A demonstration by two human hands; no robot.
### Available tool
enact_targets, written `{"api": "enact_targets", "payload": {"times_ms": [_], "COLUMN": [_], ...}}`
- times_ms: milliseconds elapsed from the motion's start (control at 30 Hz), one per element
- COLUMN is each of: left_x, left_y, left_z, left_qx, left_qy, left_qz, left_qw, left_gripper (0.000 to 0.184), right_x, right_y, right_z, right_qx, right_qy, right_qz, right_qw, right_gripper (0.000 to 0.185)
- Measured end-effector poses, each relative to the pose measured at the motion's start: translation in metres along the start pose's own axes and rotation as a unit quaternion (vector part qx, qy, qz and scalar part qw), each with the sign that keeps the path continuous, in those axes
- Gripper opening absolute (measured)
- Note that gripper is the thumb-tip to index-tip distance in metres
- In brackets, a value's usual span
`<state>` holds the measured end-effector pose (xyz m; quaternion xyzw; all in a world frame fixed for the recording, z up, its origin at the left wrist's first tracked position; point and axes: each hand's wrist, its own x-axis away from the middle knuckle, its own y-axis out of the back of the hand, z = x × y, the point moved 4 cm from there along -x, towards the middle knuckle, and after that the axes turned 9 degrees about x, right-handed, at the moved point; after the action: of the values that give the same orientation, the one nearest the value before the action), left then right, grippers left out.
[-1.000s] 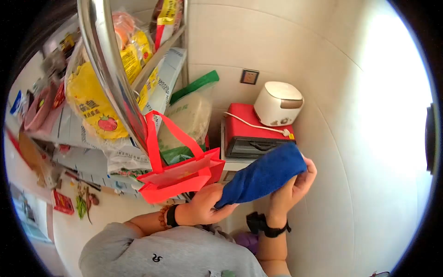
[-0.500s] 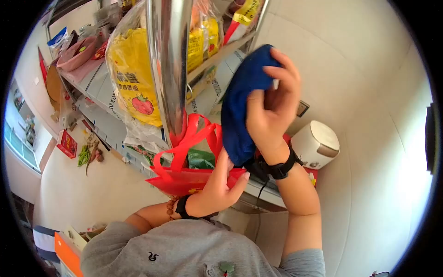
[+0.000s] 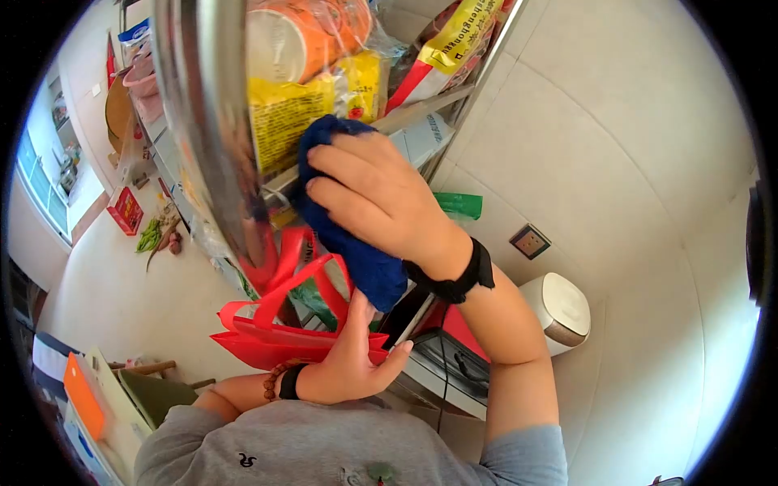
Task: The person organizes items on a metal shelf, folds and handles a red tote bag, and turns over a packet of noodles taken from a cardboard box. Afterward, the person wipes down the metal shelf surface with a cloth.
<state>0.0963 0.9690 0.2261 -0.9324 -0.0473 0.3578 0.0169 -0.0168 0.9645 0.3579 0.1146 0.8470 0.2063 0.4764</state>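
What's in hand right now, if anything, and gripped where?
Blue cloth: the right hand grips it over its upper and middle part. The left hand is at its lower end; whether it grips there can't be told.

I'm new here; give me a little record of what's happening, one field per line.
Right hand: grasping a blue cloth
Left hand: at the cloth's lower end; grip unclear
Near left hand: red tote bag
Shelf goods: yellow packaging, orange cup-shaped item
Wall: power socket
Beyond right forearm: white lidded appliance
Floor, far left: red box
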Motion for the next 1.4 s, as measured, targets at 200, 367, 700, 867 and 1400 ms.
{"api": "enact_targets", "payload": {"times_ms": [200,367,700,867,1400], "left_x": [-0.01,-0.029,-0.042,-0.041,-0.033], "left_y": [-0.025,-0.033,-0.03,-0.028,-0.029], "left_z": [0.031,0.029,0.011,0.013,0.016], "left_qx": [-0.032,-0.096,-0.213,-0.21,-0.203], "left_qy": [0.051,0.052,0.068,0.082,0.059], "left_qz": [-0.05,-0.053,-0.029,-0.029,-0.012], "left_qw": [0.997,0.993,0.974,0.974,0.977], "left_gripper": [0.092,0.088,0.074,0.074,0.072], "right_x": [0.046,0.067,0.11,0.129,0.184], "right_y": [0.012,0.014,0.013,0.01,0.017], "right_z": [-0.055,-0.081,-0.121,-0.145,-0.205], "right_qx": [0.077,0.077,0.1,0.115,0.076], "right_qy": [-0.067,-0.095,-0.199,-0.242,-0.408], "right_qz": [-0.012,-0.033,-0.099,-0.138,-0.229], "right_qw": [0.995,0.992,0.97,0.954,0.881], "right_gripper": [0.035,0.046,0.044,0.042,0.035]}}
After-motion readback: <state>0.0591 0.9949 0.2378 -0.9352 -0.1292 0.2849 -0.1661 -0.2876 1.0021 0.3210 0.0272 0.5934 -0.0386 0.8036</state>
